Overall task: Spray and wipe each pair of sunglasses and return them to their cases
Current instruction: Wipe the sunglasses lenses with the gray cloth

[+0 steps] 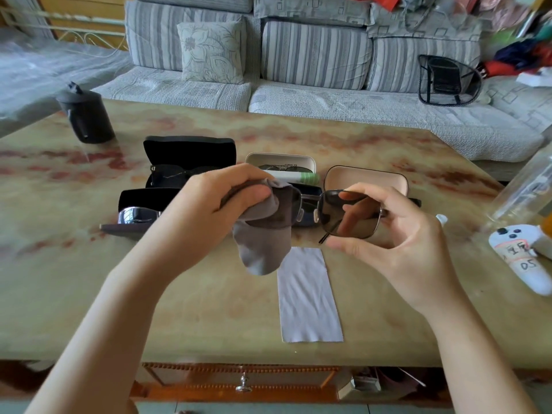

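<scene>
My right hand (pixel 397 243) holds a pair of brown-lensed, metal-framed sunglasses (pixel 337 215) by the right lens rim, above the table. My left hand (pixel 209 204) pinches a grey cloth (pixel 263 237) wrapped over the left lens. Behind them an empty beige case (pixel 366 177) lies open. A black case (pixel 191 156) with dark sunglasses, a white case (pixel 280 161) with sunglasses and a dark case (pixel 134 198) with mirrored sunglasses also lie open. A small green-and-white spray bottle (pixel 298 176) lies between the cases.
A white cloth (pixel 307 297) lies flat on the marbled table (pixel 89 279) near me. A dark jug (pixel 85 115) stands at the far left. At the right edge are a white controller (pixel 519 255) and a clear container (pixel 525 189). A striped sofa (pixel 298 70) is behind.
</scene>
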Action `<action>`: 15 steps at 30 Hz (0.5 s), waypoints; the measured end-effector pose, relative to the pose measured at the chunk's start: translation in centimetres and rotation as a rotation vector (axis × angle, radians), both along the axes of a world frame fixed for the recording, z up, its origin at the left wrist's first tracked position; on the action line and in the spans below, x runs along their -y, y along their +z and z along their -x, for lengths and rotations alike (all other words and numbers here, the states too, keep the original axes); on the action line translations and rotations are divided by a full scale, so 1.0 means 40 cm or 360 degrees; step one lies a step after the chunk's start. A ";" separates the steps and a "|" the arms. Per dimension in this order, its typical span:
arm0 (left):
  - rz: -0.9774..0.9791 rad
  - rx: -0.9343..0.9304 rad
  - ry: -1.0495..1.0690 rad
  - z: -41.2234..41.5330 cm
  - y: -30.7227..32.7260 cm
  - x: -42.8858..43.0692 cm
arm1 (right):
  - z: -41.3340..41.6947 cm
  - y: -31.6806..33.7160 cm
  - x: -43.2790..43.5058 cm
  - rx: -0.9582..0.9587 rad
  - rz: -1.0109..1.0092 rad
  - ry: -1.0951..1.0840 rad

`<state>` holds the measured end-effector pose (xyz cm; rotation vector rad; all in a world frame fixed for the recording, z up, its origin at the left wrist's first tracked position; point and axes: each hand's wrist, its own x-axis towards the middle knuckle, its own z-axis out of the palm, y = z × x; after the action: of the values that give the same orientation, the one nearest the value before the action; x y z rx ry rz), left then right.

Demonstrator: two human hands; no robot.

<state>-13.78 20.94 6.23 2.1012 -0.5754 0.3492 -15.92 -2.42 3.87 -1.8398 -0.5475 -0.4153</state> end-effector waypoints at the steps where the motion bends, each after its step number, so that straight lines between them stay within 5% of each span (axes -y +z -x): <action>1: 0.0016 0.0001 0.0008 0.003 0.000 0.004 | 0.000 0.000 0.000 -0.0001 0.0001 0.0004; 15: -0.0252 -0.0209 -0.0233 0.020 0.024 0.006 | 0.013 0.005 0.009 -0.0141 0.0036 0.0012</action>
<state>-14.56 20.68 7.18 2.1983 -0.6928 0.0837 -16.43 -2.80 4.06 -1.8679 -0.5004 -0.3220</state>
